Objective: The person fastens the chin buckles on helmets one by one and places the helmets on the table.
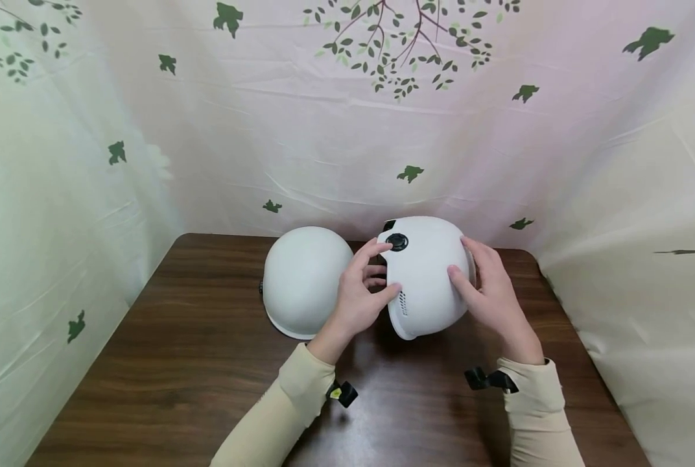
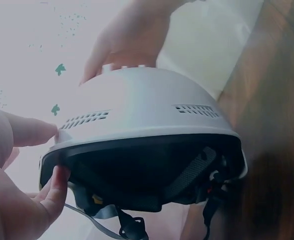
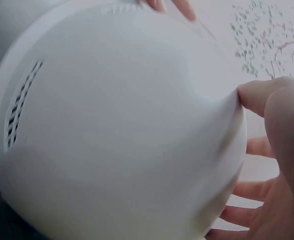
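A white helmet (image 1: 432,279) is tipped on its side at the back right of the table, its opening toward the left. My left hand (image 1: 360,292) pinches its rim, thumb outside by the vent slots and fingers inside the edge. On the crown side my right hand (image 1: 496,301) grips the shell between thumb and fingers. A round black dial (image 1: 397,242) shows near the rim. Dark padding (image 2: 132,165) and hanging chin straps (image 2: 132,225) show in the left wrist view. The right wrist view is filled by the smooth shell (image 3: 132,115).
A second white helmet (image 1: 306,279) sits dome up just left of the held one. Both are at the back of the dark brown wooden table (image 1: 196,363). A pale curtain (image 1: 336,143) with leaf prints stands behind and along both sides.
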Tool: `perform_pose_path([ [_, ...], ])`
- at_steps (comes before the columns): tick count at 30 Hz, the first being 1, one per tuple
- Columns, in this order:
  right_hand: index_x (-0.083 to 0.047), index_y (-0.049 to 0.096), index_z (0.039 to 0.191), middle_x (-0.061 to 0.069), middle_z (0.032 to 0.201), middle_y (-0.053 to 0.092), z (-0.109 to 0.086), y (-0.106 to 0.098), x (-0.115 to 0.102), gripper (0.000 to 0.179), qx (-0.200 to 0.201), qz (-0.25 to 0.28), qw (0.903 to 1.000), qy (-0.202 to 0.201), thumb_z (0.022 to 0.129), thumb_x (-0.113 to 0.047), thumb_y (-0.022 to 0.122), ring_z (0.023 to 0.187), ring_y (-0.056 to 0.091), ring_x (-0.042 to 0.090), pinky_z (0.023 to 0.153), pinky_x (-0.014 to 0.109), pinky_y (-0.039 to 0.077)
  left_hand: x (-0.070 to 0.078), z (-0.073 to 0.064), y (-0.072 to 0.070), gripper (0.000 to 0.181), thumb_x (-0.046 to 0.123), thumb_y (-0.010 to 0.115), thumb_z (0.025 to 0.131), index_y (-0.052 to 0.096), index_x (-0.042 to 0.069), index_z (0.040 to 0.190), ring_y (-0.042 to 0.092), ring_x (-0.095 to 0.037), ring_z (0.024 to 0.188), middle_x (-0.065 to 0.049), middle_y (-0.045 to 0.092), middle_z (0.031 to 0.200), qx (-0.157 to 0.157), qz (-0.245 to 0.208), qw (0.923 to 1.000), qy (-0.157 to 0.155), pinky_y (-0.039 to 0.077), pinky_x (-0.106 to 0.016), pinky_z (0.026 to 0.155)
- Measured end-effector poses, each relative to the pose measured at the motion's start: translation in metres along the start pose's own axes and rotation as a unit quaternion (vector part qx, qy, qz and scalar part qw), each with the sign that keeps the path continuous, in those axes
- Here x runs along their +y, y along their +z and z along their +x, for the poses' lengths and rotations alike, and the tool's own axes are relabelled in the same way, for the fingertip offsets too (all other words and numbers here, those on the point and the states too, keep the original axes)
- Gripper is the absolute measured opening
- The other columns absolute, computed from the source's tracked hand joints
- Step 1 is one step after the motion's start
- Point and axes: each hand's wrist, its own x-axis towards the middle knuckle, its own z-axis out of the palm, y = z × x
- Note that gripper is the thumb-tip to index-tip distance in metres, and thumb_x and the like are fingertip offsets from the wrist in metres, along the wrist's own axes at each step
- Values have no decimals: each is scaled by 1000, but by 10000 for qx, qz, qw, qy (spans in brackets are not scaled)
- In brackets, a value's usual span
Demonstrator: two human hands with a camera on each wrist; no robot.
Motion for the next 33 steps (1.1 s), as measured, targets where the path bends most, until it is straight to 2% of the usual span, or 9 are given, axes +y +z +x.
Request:
perform_pose_path([
  [5, -14, 53, 153, 25, 160, 35, 2, 3, -17, 60, 169, -480, 9983, -288, 98, -30, 73, 141, 37, 49, 99, 81, 41, 5, 2, 4, 67, -15, 77, 82, 58, 5, 144, 70, -35, 101, -16, 43, 163, -101, -55, 9998, 151, 61, -43, 90],
  [11, -20, 51, 156, 27, 164, 24, 2, 8, -28, 60, -60, -756, 9970, -175, 101, -35, 69, 144, 28, 53, 97, 82, 41, 8, 3, 9, 68, -16, 75, 83, 57, 6, 145, 72, -35, 109, -12, 41, 165, -236, -144, 9995, 163, 61, -40, 91],
  [14, -21, 53, 155, 26, 165, 24, 2, 9, -30, 58, -44, -816, 9965, -194, 101, -35, 69, 144, 27, 54, 97, 81, 40, 8, 4, 10, 67, -15, 73, 86, 57, 7, 147, 72, -34, 111, -10, 40, 166, -288, -151, 9994, 145, 61, -36, 92],
  [18, -17, 60, 149, 27, 164, 32, 2, 10, -31, 52, 146, -875, 9939, -650, 99, -26, 72, 144, 27, 57, 103, 79, 34, 7, 4, 9, 65, -12, 69, 88, 55, 8, 149, 71, -33, 115, -9, 38, 167, -385, -177, 9991, 97, 60, -32, 93],
  [22, -10, 63, 145, 30, 160, 38, 5, 9, -33, 51, 286, -947, 9890, -1101, 96, -18, 74, 144, 31, 59, 109, 77, 28, 6, 4, 9, 63, -8, 66, 92, 52, 8, 151, 69, -35, 119, -8, 36, 169, -482, -313, 9983, 76, 59, -34, 96],
  [27, -7, 54, 152, 33, 162, 32, 6, 9, -39, 60, 15, -1150, 9890, -932, 100, -33, 70, 145, 28, 60, 110, 77, 29, 8, 2, 8, 57, 1, 64, 99, 49, 10, 154, 68, -34, 124, -7, 37, 168, -657, -487, 9966, 7, 58, -33, 98],
  [33, -5, 43, 159, 34, 166, 22, 2, 6, -41, 74, -271, -1288, 9902, -476, 101, -45, 65, 149, 21, 59, 111, 77, 28, 7, 0, 7, 58, 2, 63, 100, 48, 11, 155, 68, -32, 123, -3, 42, 164, -724, -405, 9965, -48, 59, -34, 97],
])
